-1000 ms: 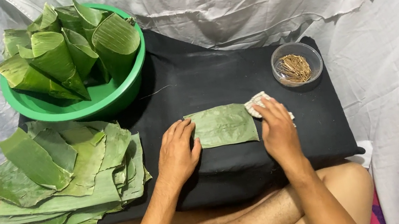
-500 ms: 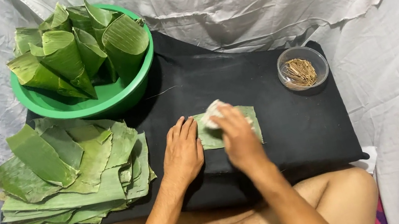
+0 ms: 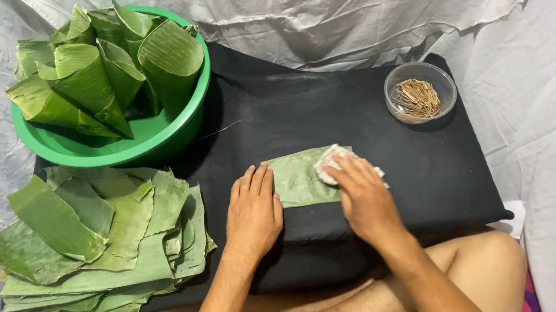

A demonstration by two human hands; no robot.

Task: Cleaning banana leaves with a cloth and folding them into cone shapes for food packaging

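A: Hands?
B: Left hand [image 3: 252,214] flat, fingers spread, holding nothing — pressing the leaf's [image 3: 299,179] left edge on the black cloth [image 3: 330,105]. Right hand [image 3: 364,198] pushes a whitish rag [image 3: 333,159] onto the leaf's right half, fingers flat over it, not curled round it.
A: Leaf's between them?
B: Yes, under both.
A: Containers, left to right?
B: Flat leaf stack [image 3: 99,241] far left, no container. Green bowl [image 3: 138,139] holds rolled leaf cones [image 3: 113,63]. Small clear bowl [image 3: 417,70] far right — thin brown sticks [image 3: 417,98].
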